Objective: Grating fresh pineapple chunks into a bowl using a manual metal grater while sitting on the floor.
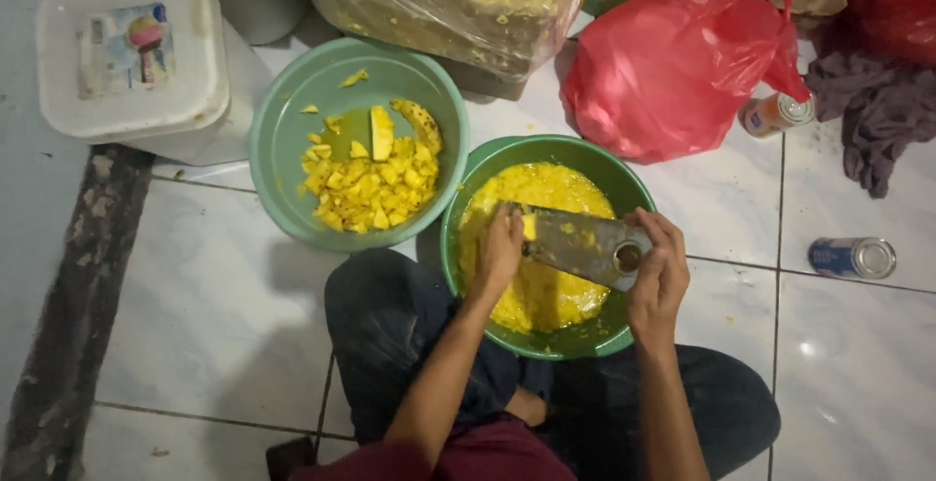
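Now: hands 2 [497,247] [658,267] | grater 1 [585,245] | bowls 2 [278,140] [624,184] | cans 2 [853,258] [777,114]

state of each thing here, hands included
left hand: presses a yellow piece on the grater
right hand: grips the grater's end
grater: tilted over the near bowl
near bowl: holds yellow pulp
far bowl: partly filled with yellow chunks
white tub: lid on
red bag: bulging
can: lying on its side

Glossy white floor tiles [214,315] with dark grout, dimly lit.
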